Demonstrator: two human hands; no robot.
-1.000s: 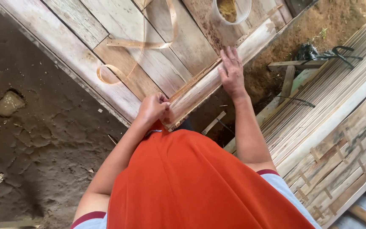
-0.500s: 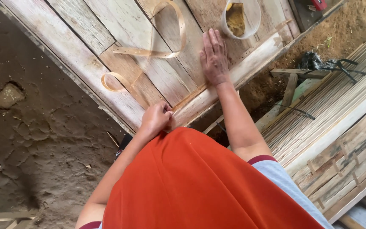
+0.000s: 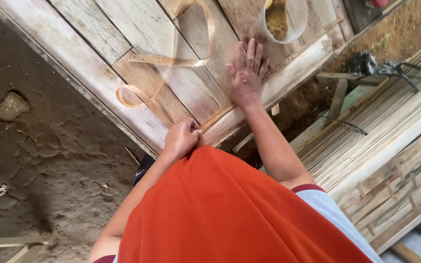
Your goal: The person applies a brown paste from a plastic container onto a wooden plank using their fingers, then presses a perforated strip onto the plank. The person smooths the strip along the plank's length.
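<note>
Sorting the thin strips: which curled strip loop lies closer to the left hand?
The small curled loop by the table's near edge, just beyond the left hand; the large loop lies farther up.

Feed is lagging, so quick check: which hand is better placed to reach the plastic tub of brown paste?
Probably the right hand: it lies flat on the wooden table, fingertips just below the tub. The left hand is fisted around a thin strip end at the near edge, farther away.

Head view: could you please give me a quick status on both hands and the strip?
Left hand closed, pinching the thin strip at the bench edge. Right hand flat, fingers spread, pressing the strip down. Tub just beyond the fingertips.
</note>
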